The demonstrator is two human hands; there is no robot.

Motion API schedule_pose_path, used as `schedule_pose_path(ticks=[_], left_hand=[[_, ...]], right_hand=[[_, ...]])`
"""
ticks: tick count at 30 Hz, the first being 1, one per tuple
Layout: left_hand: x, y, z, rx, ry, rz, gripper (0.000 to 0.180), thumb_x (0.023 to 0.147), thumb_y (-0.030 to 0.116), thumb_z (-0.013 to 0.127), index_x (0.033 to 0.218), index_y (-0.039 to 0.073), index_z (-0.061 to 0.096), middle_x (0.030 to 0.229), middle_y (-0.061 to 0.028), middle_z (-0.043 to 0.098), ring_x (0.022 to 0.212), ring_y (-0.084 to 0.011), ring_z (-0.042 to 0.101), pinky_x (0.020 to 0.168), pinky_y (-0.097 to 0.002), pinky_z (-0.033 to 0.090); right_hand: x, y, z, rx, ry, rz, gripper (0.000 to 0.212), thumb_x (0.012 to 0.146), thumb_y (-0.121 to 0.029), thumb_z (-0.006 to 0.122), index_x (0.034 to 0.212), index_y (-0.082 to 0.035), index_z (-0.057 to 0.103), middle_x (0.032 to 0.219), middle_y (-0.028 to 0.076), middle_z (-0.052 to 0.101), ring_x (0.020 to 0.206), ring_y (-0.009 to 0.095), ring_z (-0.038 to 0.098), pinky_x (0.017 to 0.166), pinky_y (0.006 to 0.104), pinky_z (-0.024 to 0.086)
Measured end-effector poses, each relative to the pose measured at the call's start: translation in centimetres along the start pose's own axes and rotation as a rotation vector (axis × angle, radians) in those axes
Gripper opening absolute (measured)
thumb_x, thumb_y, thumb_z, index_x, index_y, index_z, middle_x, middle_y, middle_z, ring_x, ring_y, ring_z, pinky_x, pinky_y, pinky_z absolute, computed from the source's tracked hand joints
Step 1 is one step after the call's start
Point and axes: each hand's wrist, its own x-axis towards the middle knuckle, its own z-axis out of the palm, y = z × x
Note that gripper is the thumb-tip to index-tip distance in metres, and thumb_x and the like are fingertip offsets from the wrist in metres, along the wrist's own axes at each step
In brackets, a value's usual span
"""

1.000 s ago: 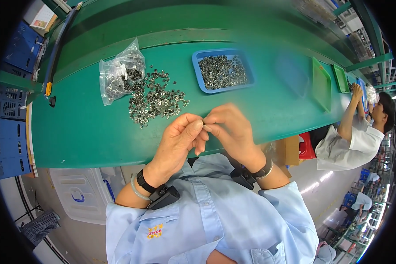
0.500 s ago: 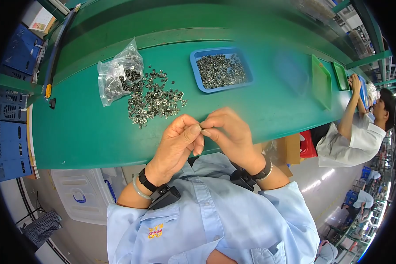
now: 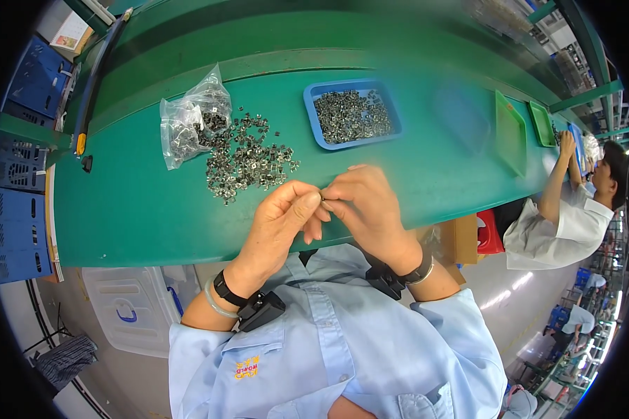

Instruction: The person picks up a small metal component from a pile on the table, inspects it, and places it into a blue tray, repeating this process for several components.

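Note:
My left hand [image 3: 286, 216] and my right hand [image 3: 367, 213] meet fingertip to fingertip above the near part of the green table. Both pinch a tiny dark part [image 3: 322, 198] between thumb and forefinger; most of it is hidden by the fingers. Just beyond my left hand spreads a loose pile of small black-and-silver parts [image 3: 251, 162]. A clear plastic bag [image 3: 182, 133] lies on its side at the pile's left, with more such parts inside. Beyond my right hand stands a blue tray [image 3: 349, 145] holding many small metallic parts.
Two green trays [image 3: 511, 133] sit farther right on the green table [image 3: 140, 223]. A co-worker in a white shirt [image 3: 559, 230] works at the right end. Blue crates [image 3: 19, 230] stand at the left; a lidded clear box [image 3: 129, 307] is below the table edge.
Both hands stay joined at the fingertips with only slight finger shifts. The view has moved a little, so the pile and bag appear slightly farther right.

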Motion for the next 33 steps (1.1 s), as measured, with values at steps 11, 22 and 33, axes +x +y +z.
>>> schedule_pose_path(ticks=[11,22,33], left_hand=[[-0.6,-0.1,-0.1,0.099,0.012,0.059,0.015,0.092,0.016,0.059,0.097,0.002,0.057,0.079,-0.0062,0.063,0.064,-0.0094,0.058,0.057,-0.0218,0.047],[-0.6,0.0,-0.4,0.078,-0.029,0.065,0.015,0.095,0.014,0.055,0.1,0.001,0.058,0.082,-0.0071,0.065,0.064,-0.0089,0.057,0.056,-0.0214,0.045],[-0.5,0.3,-0.4,0.049,-0.018,0.008,0.017,0.094,0.017,0.055,0.1,0.001,0.056,0.081,-0.0088,0.064,0.064,-0.0115,0.058,0.056,-0.0232,0.047]], right_hand=[[-0.6,-0.7,-0.3,0.09,-0.003,0.021,0.022,0.074,-0.008,0.072,0.094,-0.009,0.063,0.088,0.003,0.06,0.083,0.023,0.058,0.084,0.0416,0.044],[-0.1,-0.9,-0.5,-0.01,0.013,-0.061,0.022,0.072,-0.01,0.073,0.092,-0.01,0.064,0.089,0.002,0.06,0.082,0.021,0.058,0.085,0.0414,0.044],[-0.3,-0.4,-0.4,0.032,0.02,-0.026,0.021,0.072,-0.008,0.073,0.09,-0.01,0.064,0.088,0.001,0.06,0.081,0.02,0.058,0.085,0.0413,0.044]])
